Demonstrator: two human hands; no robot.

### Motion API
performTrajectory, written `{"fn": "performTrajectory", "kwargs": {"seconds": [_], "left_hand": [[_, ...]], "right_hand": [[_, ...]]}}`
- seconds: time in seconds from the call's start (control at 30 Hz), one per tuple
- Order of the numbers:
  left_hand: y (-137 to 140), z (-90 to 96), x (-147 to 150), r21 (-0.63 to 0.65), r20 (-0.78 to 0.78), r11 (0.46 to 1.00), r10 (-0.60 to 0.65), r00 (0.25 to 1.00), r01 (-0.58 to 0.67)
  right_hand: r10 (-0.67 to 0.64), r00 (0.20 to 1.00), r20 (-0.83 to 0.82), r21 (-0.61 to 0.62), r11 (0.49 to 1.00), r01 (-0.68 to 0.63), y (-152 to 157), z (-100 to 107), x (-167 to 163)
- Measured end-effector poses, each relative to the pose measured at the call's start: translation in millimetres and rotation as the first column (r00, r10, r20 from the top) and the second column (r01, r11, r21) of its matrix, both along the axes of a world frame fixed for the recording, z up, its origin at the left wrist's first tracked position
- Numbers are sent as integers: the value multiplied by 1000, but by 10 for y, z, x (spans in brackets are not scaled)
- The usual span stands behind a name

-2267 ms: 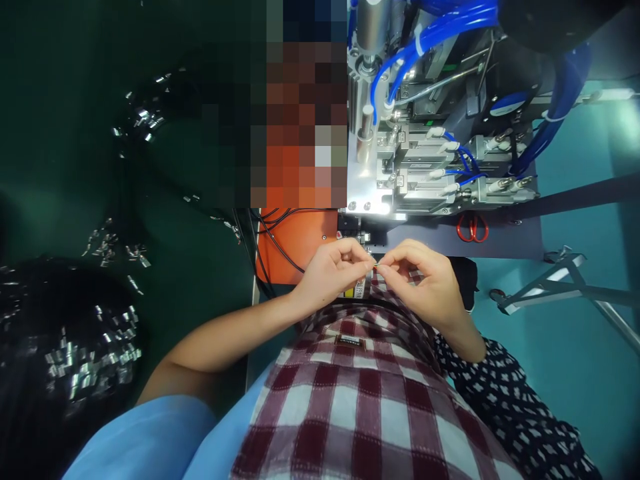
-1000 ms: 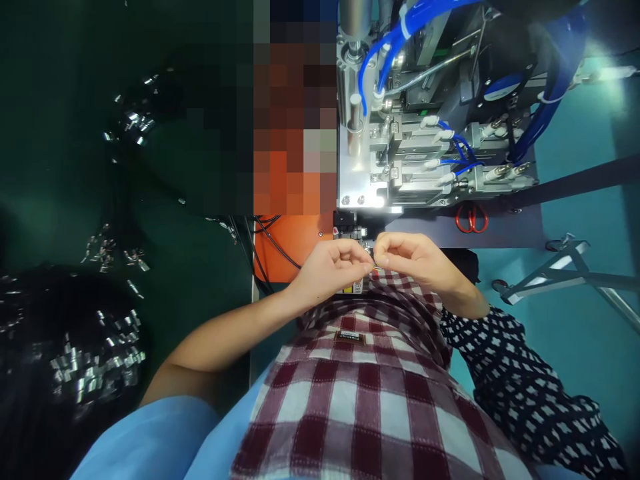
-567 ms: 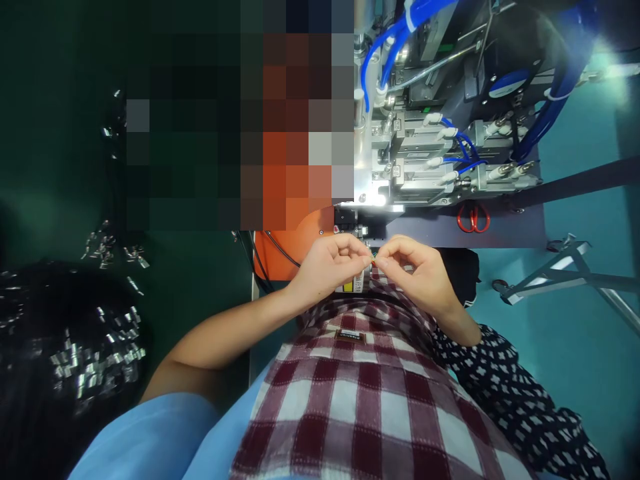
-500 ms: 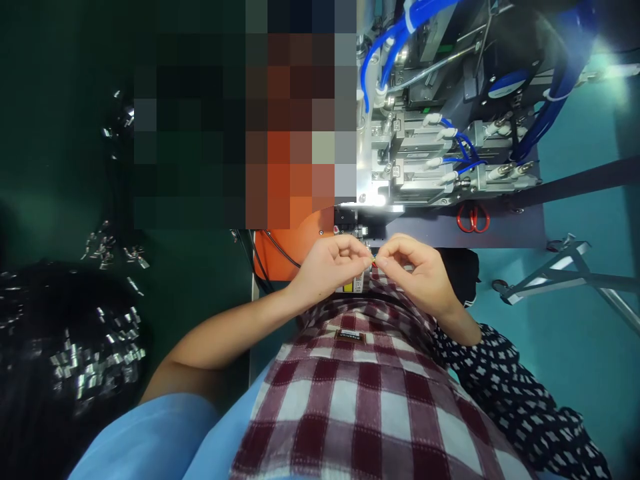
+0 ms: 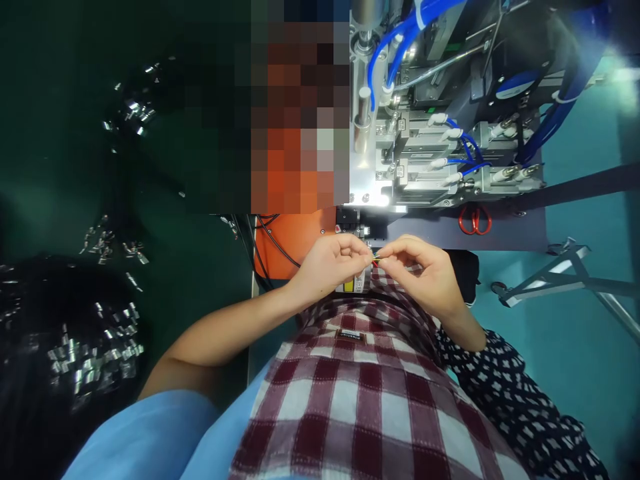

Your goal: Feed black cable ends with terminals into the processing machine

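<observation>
Thin wires, yellow-green and red, run between the fingertips of both hands in front of the plaid apron. My left hand pinches them from one side, thumb against the fingers. From the other side my right hand closes thumb and forefinger on the wires, a short gap away from the left fingertips. The wire ends are too small to make out. Just beyond the fingers lies the machine's lower front, with small black and metal parts.
A machine with metal cylinders and blue air tubes stands ahead. Red-handled scissors lie on its dark base. Black cables with shiny metal ends are heaped at left. An orange surface and metal stand leg flank my hands.
My right hand has drawn slightly away to the right, so the fingertips are a little farther apart and more wire shows between them. The left hand stays nearly still.
</observation>
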State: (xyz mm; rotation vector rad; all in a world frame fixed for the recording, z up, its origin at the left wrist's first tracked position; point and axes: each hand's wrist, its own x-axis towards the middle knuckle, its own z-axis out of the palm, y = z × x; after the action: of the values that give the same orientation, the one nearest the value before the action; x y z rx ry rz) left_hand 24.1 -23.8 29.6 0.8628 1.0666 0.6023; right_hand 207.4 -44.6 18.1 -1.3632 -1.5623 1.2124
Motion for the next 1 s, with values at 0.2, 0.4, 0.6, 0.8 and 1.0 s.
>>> {"fn": "performTrajectory", "kwargs": {"seconds": [0.2, 0.4, 0.6, 0.8, 1.0], "left_hand": [[6, 11, 12, 7, 2, 1000, 7, 1000, -7], [4, 0, 8, 7, 15, 1000, 5, 1000, -5], [-59, -46, 17, 184, -26, 981, 62, 998, -56], [-99, -117, 25, 405, -31, 914, 25, 999, -10], [-108, -108, 19, 318, -73, 945, 99, 992, -71]], "right_hand": [[-88, 995, 38, 29, 996, 87, -52, -36, -78], [-105, 993, 53, 54, 993, 102, -53, -14, -114], [-114, 983, -146, -200, 976, 84, -54, -56, -140], [-153, 916, -371, -394, 919, -6, -65, -105, -174], [-172, 940, -294, -322, 944, 72, -85, -112, -212]]}}
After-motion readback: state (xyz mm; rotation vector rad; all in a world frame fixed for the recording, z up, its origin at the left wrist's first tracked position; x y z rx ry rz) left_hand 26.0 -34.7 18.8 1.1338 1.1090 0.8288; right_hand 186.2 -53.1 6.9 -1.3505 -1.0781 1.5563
